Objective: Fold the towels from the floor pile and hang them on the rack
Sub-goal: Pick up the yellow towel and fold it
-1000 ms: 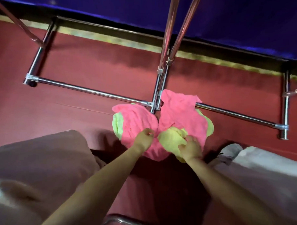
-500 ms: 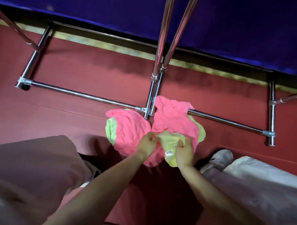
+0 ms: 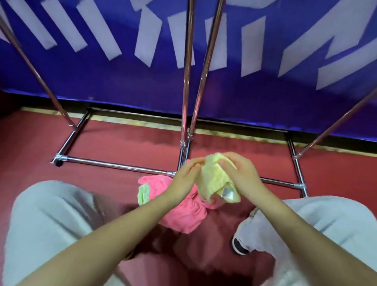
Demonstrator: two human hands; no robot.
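A crumpled yellow towel [image 3: 214, 178] with a small label hangs in the air between both hands, above the floor pile. My left hand [image 3: 187, 178] grips its left edge and my right hand [image 3: 241, 173] grips its right side. Below them the pile of pink towels [image 3: 183, 215] lies on the red floor, with a light green towel [image 3: 144, 194] showing at its left edge. The chrome rack [image 3: 186, 78] stands just behind the pile, its two middle uprights rising past my hands.
The rack's low base bars [image 3: 115, 165] run across the floor behind the pile. A blue banner [image 3: 266, 86] stands close behind the rack. My knees in grey trousers [image 3: 49, 222] flank the pile, and my shoe [image 3: 238, 245] rests at right.
Both hands have lifted the yellow towel up off the pink pile. The view has tilted upward, bringing the blue banner and the rack's uprights into sight.
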